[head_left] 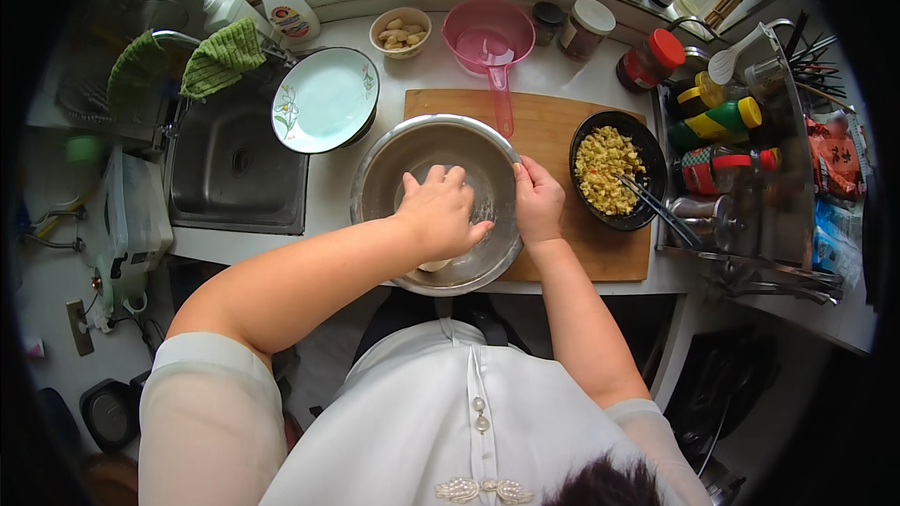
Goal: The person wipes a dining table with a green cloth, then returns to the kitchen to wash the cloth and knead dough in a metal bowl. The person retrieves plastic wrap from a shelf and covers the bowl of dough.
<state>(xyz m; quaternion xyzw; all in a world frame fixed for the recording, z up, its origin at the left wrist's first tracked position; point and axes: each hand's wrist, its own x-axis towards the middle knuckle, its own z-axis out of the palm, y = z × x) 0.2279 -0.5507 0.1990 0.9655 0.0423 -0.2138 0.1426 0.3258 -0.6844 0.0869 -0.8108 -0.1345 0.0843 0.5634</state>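
A wide stainless steel mixing bowl (380, 161) stands at the counter's front edge, partly on a wooden cutting board (553, 258). My left hand (441, 214) is over its inside, fingers and thumb spread, holding nothing that shows. Below that wrist, a pale lump (435, 265), possibly dough, peeks out low in the bowl; my arm hides most of it. White powdery residue marks the bowl's inner wall. With my right hand (541, 201) I grip the bowl's right rim, thumb on top. To the right, a black bowl (583, 206) holds chopped yellow filling (607, 161) and dark chopsticks (661, 208).
A pink dipper (469, 23) lies behind the bowl, its handle over the board. A pale green plate (323, 98) sits beside the sink (239, 215). Farther back is a small bowl (400, 49) of pale pieces. Seasoning bottles (722, 122) fill a rack at right.
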